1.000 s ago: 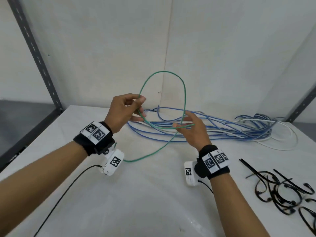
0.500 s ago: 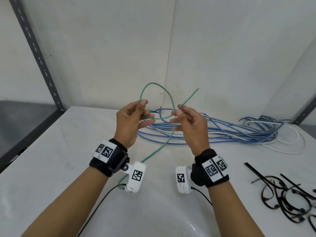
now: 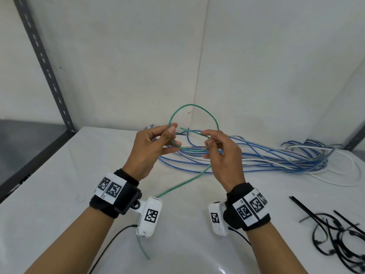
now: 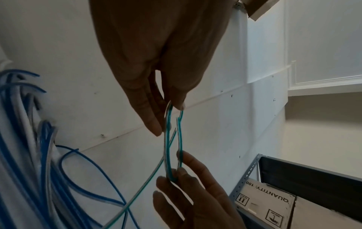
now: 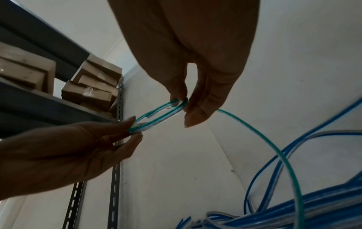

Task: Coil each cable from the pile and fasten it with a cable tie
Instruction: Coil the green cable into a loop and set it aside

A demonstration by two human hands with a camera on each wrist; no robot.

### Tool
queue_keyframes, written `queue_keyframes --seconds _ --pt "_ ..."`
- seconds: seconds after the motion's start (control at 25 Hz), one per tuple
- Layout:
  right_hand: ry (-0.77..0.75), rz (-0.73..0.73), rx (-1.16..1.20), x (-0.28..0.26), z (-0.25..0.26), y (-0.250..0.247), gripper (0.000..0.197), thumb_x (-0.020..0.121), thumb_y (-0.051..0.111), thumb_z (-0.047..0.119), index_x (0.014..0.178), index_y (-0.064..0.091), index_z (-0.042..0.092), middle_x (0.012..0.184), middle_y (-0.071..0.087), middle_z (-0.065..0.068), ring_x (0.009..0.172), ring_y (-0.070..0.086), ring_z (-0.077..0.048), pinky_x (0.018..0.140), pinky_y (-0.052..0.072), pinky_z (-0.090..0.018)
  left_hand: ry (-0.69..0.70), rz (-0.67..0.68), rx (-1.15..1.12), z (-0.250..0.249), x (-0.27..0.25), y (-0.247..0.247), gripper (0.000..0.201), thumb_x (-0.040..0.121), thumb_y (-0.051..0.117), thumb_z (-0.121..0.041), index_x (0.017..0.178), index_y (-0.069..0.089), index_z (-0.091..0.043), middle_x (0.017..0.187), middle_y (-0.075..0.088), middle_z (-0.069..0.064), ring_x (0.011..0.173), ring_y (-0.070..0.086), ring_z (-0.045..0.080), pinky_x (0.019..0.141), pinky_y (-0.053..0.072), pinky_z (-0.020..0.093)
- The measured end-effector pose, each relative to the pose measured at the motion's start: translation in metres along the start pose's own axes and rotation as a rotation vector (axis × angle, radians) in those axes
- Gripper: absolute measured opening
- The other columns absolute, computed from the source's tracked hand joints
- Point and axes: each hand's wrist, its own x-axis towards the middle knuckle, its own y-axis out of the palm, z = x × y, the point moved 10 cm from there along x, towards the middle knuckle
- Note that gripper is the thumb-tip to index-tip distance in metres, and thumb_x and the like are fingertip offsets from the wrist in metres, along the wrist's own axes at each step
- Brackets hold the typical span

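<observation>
A thin green cable (image 3: 189, 105) stands in a small loop of about two turns above the white table (image 3: 59, 184). My left hand (image 3: 167, 135) pinches the loop's left side between thumb and fingers. On the right side, my right hand (image 3: 212, 139) pinches the same loop. One short free end pokes out between the hands. The long tail drops to the table and runs under my left wrist. The left wrist view shows the green cable (image 4: 167, 147) stretched between my left hand (image 4: 172, 106) and my right hand (image 4: 176, 173). Seen from the right wrist, the green cable (image 5: 156, 117) is held the same way.
A long pile of blue and white cables (image 3: 276, 157) lies across the back of the table. Several black cable ties (image 3: 335, 234) lie at the right front. A grey shelf upright (image 3: 49, 76) stands at the left; walls close off the back.
The hands have come closer together and risen a little. The free end that stuck up to the right half a second ago now lies along the loop between the hands.
</observation>
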Motion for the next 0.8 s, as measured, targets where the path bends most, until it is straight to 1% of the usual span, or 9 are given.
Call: queue_keyframes --seconds 0.12,0.2,0.32,0.4,0.52,0.56,0.64,0.72,0.8 --pt "-0.097 0.010 -0.149 -0.001 0.006 0.006 0.035 0.101 0.047 0.004 0.114 0.072 0.026 0.091 0.059 0.014 0.087 0.062 -0.015 0.069 0.060 -0.046 0.038 0.022 0.072 -0.010 0.001 -0.002 0.024 0.096 0.066 -0.014 0.117 0.073 -0.003 0.103 0.073 0.004 0.075 0.071 0.022 0.079 0.063 0.040" --pt "-0.154 0.018 -0.212 -0.003 0.013 0.008 0.039 0.099 0.046 0.001 0.114 0.071 0.027 0.092 0.056 0.011 0.086 0.059 -0.013 0.069 0.058 -0.046 0.046 0.096 0.168 -0.013 0.001 0.004 0.024 0.096 0.067 -0.012 0.116 0.073 -0.002 0.103 0.071 0.009 0.075 0.071 0.022 0.079 0.062 0.038" --pt "-0.240 0.006 -0.258 -0.006 0.032 0.008 0.040 0.097 0.049 -0.004 0.114 0.072 0.023 0.098 0.060 0.003 0.088 0.059 -0.010 0.070 0.053 -0.038 0.020 0.236 0.342 -0.010 -0.005 0.016 0.021 0.095 0.068 -0.010 0.114 0.075 -0.003 0.085 0.072 0.015 0.078 0.071 0.021 0.079 0.063 0.034" --pt "-0.227 -0.018 -0.202 -0.005 0.038 0.004 0.038 0.097 0.054 -0.002 0.119 0.070 0.024 0.095 0.064 0.004 0.086 0.061 -0.010 0.072 0.052 -0.035 -0.012 0.301 0.437 -0.006 -0.009 0.021 0.018 0.095 0.070 -0.011 0.111 0.077 -0.005 0.088 0.075 0.018 0.081 0.073 0.018 0.078 0.062 0.031" --pt "-0.185 0.005 -0.143 -0.004 0.039 0.000 0.047 0.098 0.059 0.004 0.138 0.058 0.029 0.087 0.065 0.006 0.080 0.061 -0.012 0.071 0.050 -0.023 -0.007 0.358 0.617 -0.007 -0.014 0.026 0.016 0.093 0.073 -0.016 0.108 0.079 -0.011 0.092 0.080 0.005 0.083 0.075 0.010 0.080 0.059 0.021" --pt "-0.189 0.031 -0.164 -0.004 0.039 0.002 0.049 0.098 0.059 0.005 0.141 0.057 0.029 0.087 0.065 0.004 0.080 0.059 -0.012 0.072 0.049 -0.024 -0.003 0.373 0.664 -0.007 -0.015 0.027 0.017 0.093 0.073 -0.018 0.108 0.078 -0.012 0.090 0.080 0.002 0.082 0.074 0.006 0.079 0.057 0.018" --pt "-0.197 0.079 -0.211 -0.003 0.035 0.006 0.047 0.099 0.057 0.005 0.141 0.058 0.026 0.090 0.064 0.000 0.083 0.059 -0.013 0.075 0.052 -0.033 -0.019 0.389 0.691 -0.006 -0.016 0.027 0.017 0.093 0.074 -0.020 0.109 0.078 -0.015 0.089 0.080 -0.001 0.083 0.074 0.004 0.081 0.057 0.019" --pt "-0.210 0.084 -0.267 -0.002 0.032 0.007 0.037 0.099 0.057 0.006 0.132 0.066 0.021 0.094 0.064 -0.001 0.088 0.061 -0.015 0.078 0.053 -0.041 -0.055 0.377 0.679 -0.005 -0.015 0.023 0.017 0.092 0.075 -0.020 0.108 0.077 -0.016 0.088 0.080 -0.001 0.083 0.074 0.006 0.084 0.058 0.024" --pt "-0.222 0.078 -0.327 -0.002 0.030 0.007 0.026 0.099 0.059 0.010 0.121 0.071 0.018 0.094 0.064 0.001 0.090 0.061 -0.019 0.078 0.052 -0.046 -0.084 0.349 0.653 -0.005 -0.014 0.017 0.016 0.091 0.076 -0.020 0.106 0.078 -0.016 0.088 0.080 0.002 0.086 0.075 0.013 0.087 0.058 0.029"
